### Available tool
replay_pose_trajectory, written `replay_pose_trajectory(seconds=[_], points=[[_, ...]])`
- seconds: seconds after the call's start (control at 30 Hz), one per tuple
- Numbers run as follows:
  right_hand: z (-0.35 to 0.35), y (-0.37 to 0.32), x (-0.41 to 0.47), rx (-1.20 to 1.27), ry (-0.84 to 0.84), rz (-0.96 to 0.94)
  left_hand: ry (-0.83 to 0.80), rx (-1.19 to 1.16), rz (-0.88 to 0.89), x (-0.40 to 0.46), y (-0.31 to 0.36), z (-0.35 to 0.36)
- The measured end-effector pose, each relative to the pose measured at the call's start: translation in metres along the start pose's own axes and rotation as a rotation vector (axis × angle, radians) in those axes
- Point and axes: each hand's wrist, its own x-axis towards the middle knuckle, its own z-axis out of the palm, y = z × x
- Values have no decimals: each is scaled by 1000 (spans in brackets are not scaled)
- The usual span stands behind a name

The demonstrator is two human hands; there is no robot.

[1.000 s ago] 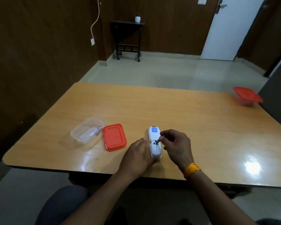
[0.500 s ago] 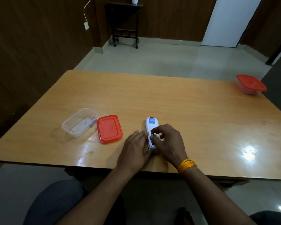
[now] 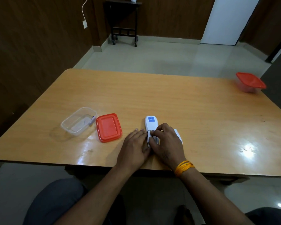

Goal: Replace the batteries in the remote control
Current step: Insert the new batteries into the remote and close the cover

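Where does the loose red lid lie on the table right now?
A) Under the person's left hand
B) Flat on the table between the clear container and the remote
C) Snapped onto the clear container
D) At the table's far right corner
B: the red lid lies flat on the table, right of the open clear container and left of the remote.

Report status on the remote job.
Left hand steadies white remote control. Right hand presses fingers into battery bay. White cover lies beside. Nothing obstructing.
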Motion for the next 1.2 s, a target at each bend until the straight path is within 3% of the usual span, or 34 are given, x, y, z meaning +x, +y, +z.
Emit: replay_pose_trajectory(seconds=[0.3,0.53,0.73,0.93,1.2], points=[[0,-9,-4,-73,114,9,-61,32,9,-15,9,-39],[15,-43,21,-9,118,-67,-56,174,-156,-37,-33,-106],[37,-104,65,10,-110,-213,-42,219,-225,-59,-70,-128],[59,-169,117,-65,-291,-332,-152,279,-329,-63,-88,-132],[84,-218,162,-440,-536,-511,-191,252,-349,-56,-101,-132]])
